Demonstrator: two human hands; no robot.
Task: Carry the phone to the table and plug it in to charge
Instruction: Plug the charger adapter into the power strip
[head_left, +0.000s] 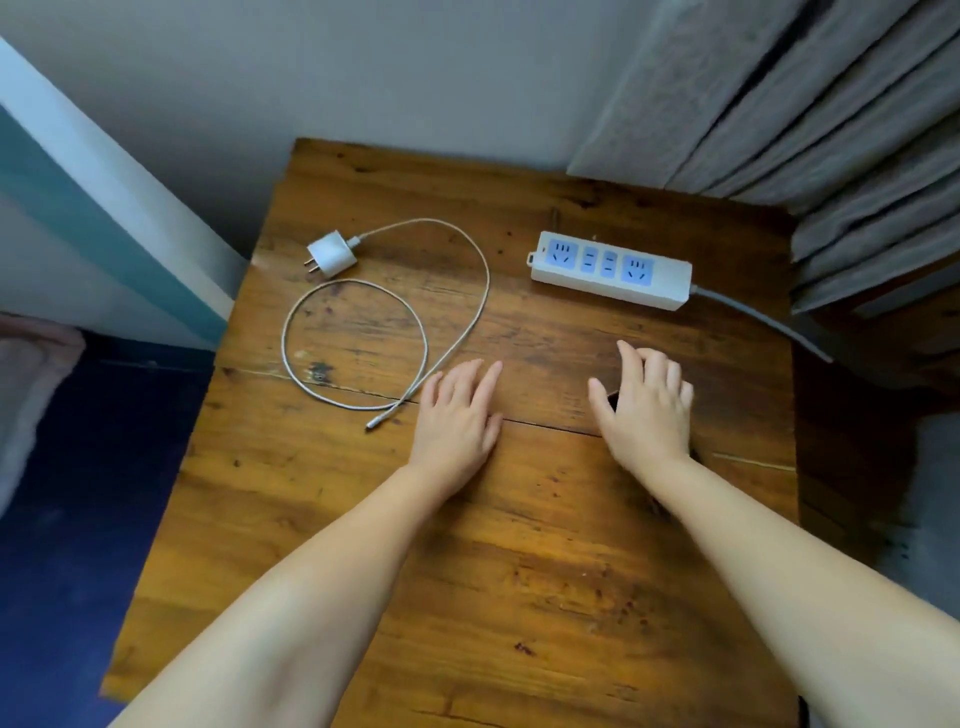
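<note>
A dark phone (613, 399) lies flat on the wooden table (519, 571), almost wholly hidden under my right hand (647, 410); only a corner shows by the thumb. That hand grips it, fingers spread over the top and thumb along its left edge. My left hand (457, 415) rests open and flat on the wood, just right of the cable's free plug (375, 423). The white cable (488, 280) loops back to a white charger adapter (332, 253) lying unplugged at the far left. A white power strip (610, 270) with blue sockets lies at the far right.
The strip's grey cord (769, 325) runs off the table's right edge. Grey curtains (831, 130) hang over the far right corner. A wall stands behind the table, and dark blue flooring (78, 519) lies to the left.
</note>
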